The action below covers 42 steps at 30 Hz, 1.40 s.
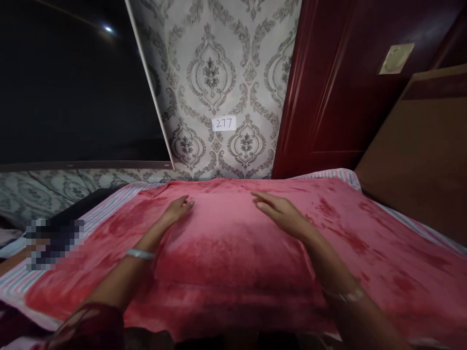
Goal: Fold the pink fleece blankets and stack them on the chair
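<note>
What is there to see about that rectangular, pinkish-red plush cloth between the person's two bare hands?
The rectangular, pinkish-red plush cloth looks soft and velvety, paler toward its far edge, with darker, brushed-looking patches nearer the wearer. It lies flat, fairly smooth, on a larger, similarly coloured plush cloth; whether it is folded or joined to that one is unclear. The bare left hand is by its far left corner, the bare right hand by its far right; whether either touches it is hard to tell.
</note>
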Available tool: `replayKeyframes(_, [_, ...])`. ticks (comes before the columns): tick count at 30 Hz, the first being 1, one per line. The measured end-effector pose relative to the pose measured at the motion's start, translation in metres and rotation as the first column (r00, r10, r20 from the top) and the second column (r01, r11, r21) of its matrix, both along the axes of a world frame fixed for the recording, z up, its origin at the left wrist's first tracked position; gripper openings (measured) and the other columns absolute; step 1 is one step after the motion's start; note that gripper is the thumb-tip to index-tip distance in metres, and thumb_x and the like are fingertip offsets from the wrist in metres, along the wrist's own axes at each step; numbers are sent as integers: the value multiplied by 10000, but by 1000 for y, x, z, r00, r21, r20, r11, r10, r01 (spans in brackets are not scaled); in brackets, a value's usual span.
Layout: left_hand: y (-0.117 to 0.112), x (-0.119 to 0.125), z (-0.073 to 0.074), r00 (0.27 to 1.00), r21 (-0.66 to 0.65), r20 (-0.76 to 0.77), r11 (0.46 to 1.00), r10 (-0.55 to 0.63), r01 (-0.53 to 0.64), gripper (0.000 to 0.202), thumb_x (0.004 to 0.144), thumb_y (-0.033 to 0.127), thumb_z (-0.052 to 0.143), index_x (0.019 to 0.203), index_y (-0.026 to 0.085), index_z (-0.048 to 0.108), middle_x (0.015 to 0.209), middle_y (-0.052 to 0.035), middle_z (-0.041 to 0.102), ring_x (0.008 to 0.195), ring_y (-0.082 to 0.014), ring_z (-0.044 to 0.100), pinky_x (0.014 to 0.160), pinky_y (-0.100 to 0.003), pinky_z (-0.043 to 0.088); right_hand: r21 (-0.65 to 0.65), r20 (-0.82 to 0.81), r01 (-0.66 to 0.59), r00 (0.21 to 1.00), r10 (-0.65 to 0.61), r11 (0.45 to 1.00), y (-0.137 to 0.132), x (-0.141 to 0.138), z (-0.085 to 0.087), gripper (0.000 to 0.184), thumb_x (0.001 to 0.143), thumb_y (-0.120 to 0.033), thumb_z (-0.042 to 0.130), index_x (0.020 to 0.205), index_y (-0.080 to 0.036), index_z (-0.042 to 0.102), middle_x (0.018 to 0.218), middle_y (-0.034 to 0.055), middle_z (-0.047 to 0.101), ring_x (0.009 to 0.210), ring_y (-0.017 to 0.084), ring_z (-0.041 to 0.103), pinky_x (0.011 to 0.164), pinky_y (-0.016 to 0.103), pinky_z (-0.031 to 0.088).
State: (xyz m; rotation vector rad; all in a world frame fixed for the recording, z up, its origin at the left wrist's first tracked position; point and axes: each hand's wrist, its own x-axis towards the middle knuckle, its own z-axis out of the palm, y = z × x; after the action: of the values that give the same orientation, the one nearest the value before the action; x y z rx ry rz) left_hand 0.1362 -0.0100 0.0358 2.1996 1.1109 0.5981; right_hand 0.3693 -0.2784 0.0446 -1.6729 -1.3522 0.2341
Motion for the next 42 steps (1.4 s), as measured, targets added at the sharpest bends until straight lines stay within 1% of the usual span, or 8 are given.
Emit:
replayKeyframes(4, [7, 58, 7, 955, 124, -271, 980, -118, 156, 522, 978, 431, 534, 1440, 189, 538, 1500, -155, 559, 1385, -303, 520, 1169, -451, 372, -342, 352, 310, 917, -184, 887, 73, 2, 10, 542, 988, -415, 517, 1474, -179, 545, 1511, 154, 542, 1439, 346, 430, 1191, 529, 299])
replayKeyframes(7, [2, 83, -10, 916, 196, -385, 959, -114, 203, 510, 993, 465, 455, 1421, 207, 558, 1518, -159, 542, 1429, -351, 464, 1198, -591, 260, -434, 480, 468, 843, -242, 770, 97, 8, -17, 515, 1051, -442, 375, 1465, -184, 541, 1494, 161, 555, 1431, 345, 412, 1182, 609, 216])
replayKeyframes(9, [-3, 88, -28, 894, 246, -436, 942, -102, 227, 506, 1011, 451, 407, 1415, 186, 560, 1507, -177, 548, 1429, -352, 458, 1200, -622, 215, -442, 525, 508, 815, -245, 739, 95, 14, -44, 527, 1061, -461, 342, 1436, -162, 561, 1438, 176, 596, 1385, 340, 453, 1178, 630, 179])
replayKeyframes(14, [-7, 85, -55, 866, 329, -495, 907, -71, 262, 544, 1040, 452, 313, 1455, 161, 512, 1506, -194, 538, 1430, -337, 436, 1209, -615, 180, -397, 547, 526, 794, -267, 752, 87, 27, -85, 540, 1059, -478, 333, 1431, -158, 558, 1419, 187, 601, 1360, 321, 463, 1187, 627, 131])
replayKeyframes(30, [-3, 83, -56, 884, 308, -462, 921, -73, 237, 569, 1037, 482, 306, 1489, 191, 491, 1546, -165, 509, 1458, -306, 417, 1223, -582, 179, -420, 507, 534, 809, -298, 734, 88, 29, -80, 547, 1073, -444, 270, 1465, -160, 526, 1474, 163, 569, 1393, 295, 445, 1193, 598, 151])
replayKeyframes(35, [-1, 81, -41, 888, 245, -449, 942, -101, 231, 594, 1033, 466, 307, 1539, 181, 428, 1604, -157, 431, 1495, -294, 380, 1231, -563, 200, -423, 505, 532, 811, -297, 733, 88, 25, -76, 547, 1075, -445, 259, 1467, -171, 526, 1495, 164, 549, 1403, 292, 438, 1194, 595, 149])
replayKeyframes(39, [-24, 71, -20, 895, 233, -429, 943, -121, 239, 620, 1035, 467, 300, 1584, 184, 348, 1664, -145, 315, 1549, -286, 274, 1238, -566, 197, -435, 499, 525, 817, -290, 731, 87, 23, -73, 555, 1078, -440, 255, 1480, -156, 512, 1513, 159, 534, 1418, 291, 425, 1204, 601, 144])
replayKeyframes(42, [-67, 55, -19, 870, 288, -429, 877, -243, 386, 650, 1015, 502, 375, 1576, 173, 371, 1653, -163, 338, 1558, -310, 242, 1254, -578, 134, -435, 491, 527, 819, -298, 731, 86, 21, -68, 567, 1079, -445, 262, 1517, -152, 472, 1536, 158, 510, 1433, 287, 414, 1215, 590, 148])
